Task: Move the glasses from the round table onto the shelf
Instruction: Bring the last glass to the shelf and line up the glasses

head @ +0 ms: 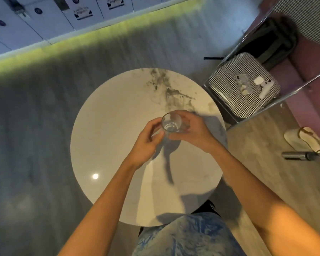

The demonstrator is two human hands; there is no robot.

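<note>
A clear drinking glass [171,123] is upright above the middle of the round white marble table [118,111], seen from straight overhead. My left hand [146,143] cups it from the left, thumb and fingers against its wall. From the right, my right hand [191,129] wraps around it, fingers curled over the far side. Both hands hold this one glass; whether its base touches the tabletop is hidden. No other glass is visible on the table, and no shelf is in view.
A houndstooth-patterned chair [227,84] stands at the table's right, carrying a phone [242,85] and an earbud case [258,81]. White boxes [44,19] line the far wall above a green light strip. A slipper [307,139] and a dark cylinder [296,155] lie on the floor at right.
</note>
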